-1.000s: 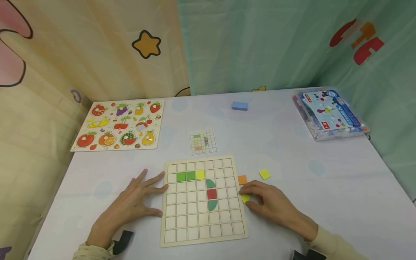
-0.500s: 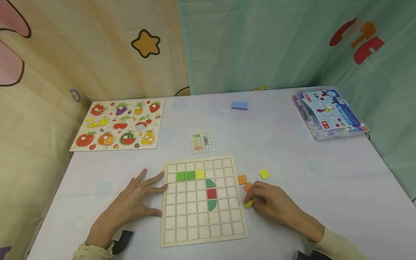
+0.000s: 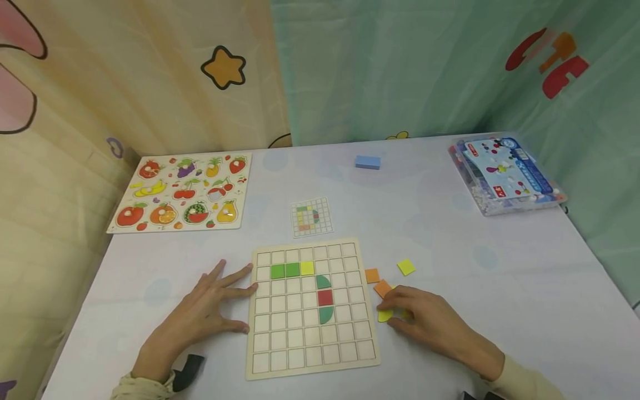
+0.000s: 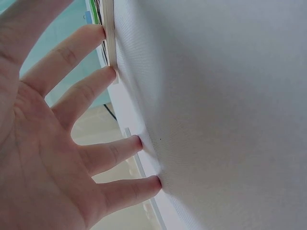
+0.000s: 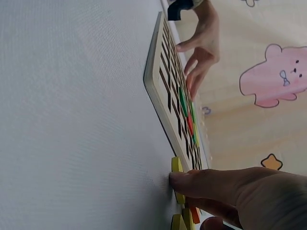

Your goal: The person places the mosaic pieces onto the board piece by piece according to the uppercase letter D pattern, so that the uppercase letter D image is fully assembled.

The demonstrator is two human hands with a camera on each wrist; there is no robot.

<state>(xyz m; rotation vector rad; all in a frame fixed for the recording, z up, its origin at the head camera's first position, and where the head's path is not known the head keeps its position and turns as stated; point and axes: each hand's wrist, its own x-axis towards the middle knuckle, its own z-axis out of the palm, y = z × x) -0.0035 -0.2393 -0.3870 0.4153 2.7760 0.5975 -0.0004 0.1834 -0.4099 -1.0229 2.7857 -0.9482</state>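
A wooden grid board [image 3: 312,352] lies on the table, with green square tiles [image 3: 285,270], a yellow square, a red square [image 3: 325,298] and two dark green rounded pieces [image 3: 326,315] in its cells. My left hand [image 3: 207,308] spreads its fingers at the board's left edge; in the left wrist view two fingertips [image 4: 109,73] touch that edge. Right of the board, my right hand [image 3: 432,319] pinches a yellow tile [image 3: 385,315] between thumb and fingers. More yellow tiles [image 5: 179,222] are partly hidden under this hand. Two orange tiles [image 3: 372,275] lie beside it.
A loose yellow square [image 3: 406,267] lies beyond the right hand. Behind the board is a small pattern card [image 3: 312,217]. Farther back are a fruit puzzle board [image 3: 182,191], a blue block [image 3: 368,162] and a clear plastic box [image 3: 507,175]. Curtains [image 3: 400,66] hang behind the table.
My right hand has shifted slightly right and toward me with the yellow tile, away from the board's edge. A second orange tile has come into sight. The left hand stays put.
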